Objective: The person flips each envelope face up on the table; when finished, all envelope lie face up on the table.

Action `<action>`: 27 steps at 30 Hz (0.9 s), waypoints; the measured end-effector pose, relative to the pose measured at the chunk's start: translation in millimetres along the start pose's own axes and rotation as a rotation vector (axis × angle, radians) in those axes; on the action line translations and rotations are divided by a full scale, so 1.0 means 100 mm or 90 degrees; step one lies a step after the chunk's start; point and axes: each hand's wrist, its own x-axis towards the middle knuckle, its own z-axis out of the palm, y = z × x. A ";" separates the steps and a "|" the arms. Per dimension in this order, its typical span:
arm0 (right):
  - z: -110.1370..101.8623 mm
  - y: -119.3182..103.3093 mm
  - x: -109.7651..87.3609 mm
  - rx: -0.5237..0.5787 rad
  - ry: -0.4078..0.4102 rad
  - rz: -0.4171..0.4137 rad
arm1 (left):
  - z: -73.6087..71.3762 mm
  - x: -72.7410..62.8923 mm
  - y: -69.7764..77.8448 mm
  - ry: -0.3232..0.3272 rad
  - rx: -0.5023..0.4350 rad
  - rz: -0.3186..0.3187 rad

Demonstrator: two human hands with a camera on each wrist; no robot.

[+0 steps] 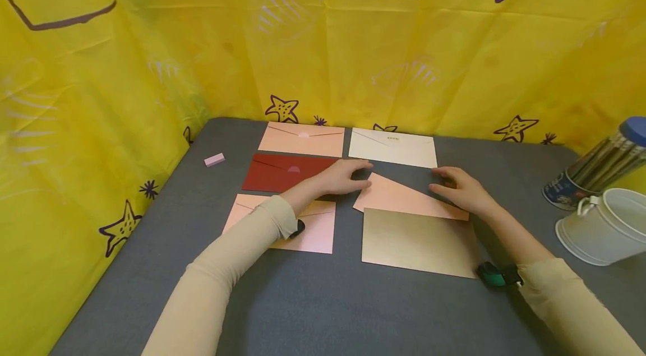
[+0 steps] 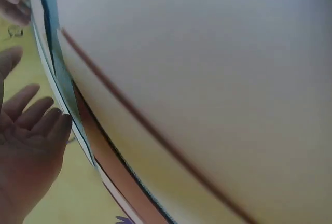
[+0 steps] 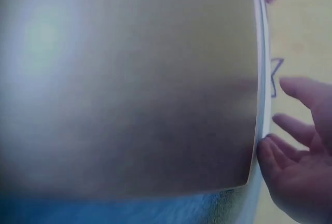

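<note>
A plain pink envelope (image 1: 404, 199) lies askew on the table, its lower edge partly under a gold envelope (image 1: 419, 241). My left hand (image 1: 343, 176) is at its upper left corner, beside the right end of a red envelope (image 1: 267, 174); the thumb looks close to or touching that corner. On the other side, my right hand (image 1: 466, 193) is near the pink envelope's right end, below a white envelope (image 1: 393, 146). Both wrist views show the left hand (image 2: 31, 151) and right hand (image 3: 301, 167) with relaxed, parted fingers and nothing gripped.
A peach envelope (image 1: 298, 143) lies above the red one, and a pale pink envelope (image 1: 318, 230) below it, partly under my left forearm. A pink eraser-like block (image 1: 214, 160) is at left. At right stand a pencil tub (image 1: 565, 190) and a white bucket (image 1: 595, 232).
</note>
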 end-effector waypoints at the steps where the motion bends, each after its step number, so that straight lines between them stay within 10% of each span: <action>1: 0.02 -0.01 -0.02 -0.023 -0.004 -0.024 | 0.01 -0.04 0.02 -0.029 0.007 0.021; 12: 0.18 -0.16 -0.28 -0.094 -0.104 -0.123 | 0.14 -0.37 0.17 -0.196 0.093 0.111; 27: 0.24 -0.12 -0.49 -0.151 -0.146 -0.174 | 0.15 -0.60 0.29 -0.191 0.161 0.097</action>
